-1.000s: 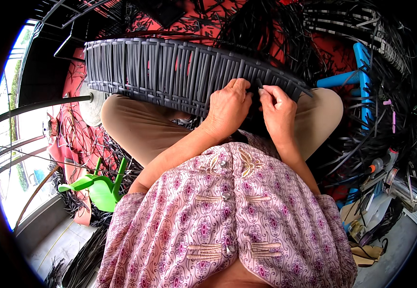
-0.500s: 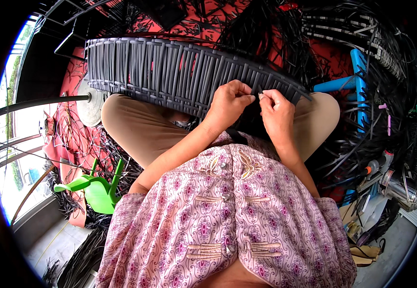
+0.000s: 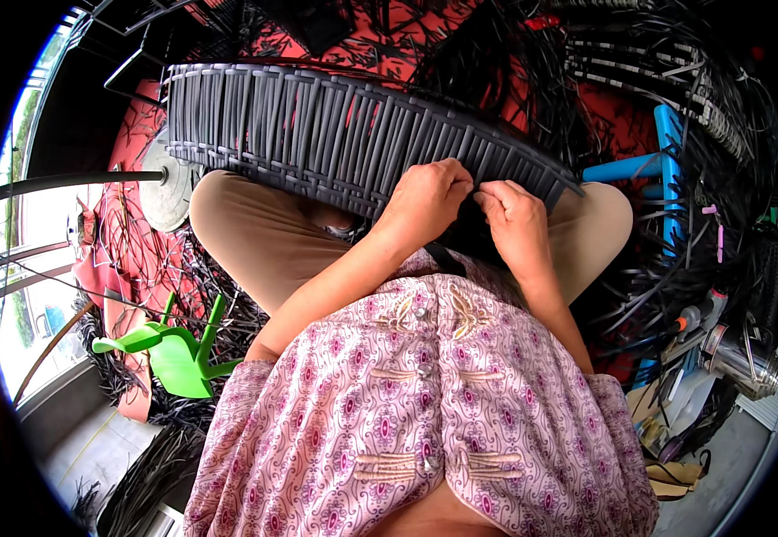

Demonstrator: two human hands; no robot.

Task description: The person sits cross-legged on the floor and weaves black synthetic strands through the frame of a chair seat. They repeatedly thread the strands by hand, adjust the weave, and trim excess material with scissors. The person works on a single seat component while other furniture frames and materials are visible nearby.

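Observation:
A long curved panel of dark grey woven wicker strips (image 3: 317,116) lies across my bent knees. My left hand (image 3: 429,199) is closed in a pinch at the panel's near edge, right of its middle. Beside it, my right hand (image 3: 514,215) also pinches, thumb against fingers, at the same edge. The fingertips of both hands almost meet. They close on a dark weaving strip, most of which the fingers and the dark panel hide.
A bright green plastic piece (image 3: 183,358) lies to the left among loose black strips. At the right stands a blue frame (image 3: 669,170). A metal flask (image 3: 742,362) and tools lie at the lower right. Black offcuts cover the red floor (image 3: 389,22).
My hands have drawn closer together and sit slightly lower on the panel's edge. The dark strip end that showed between the fingertips is now mostly hidden.

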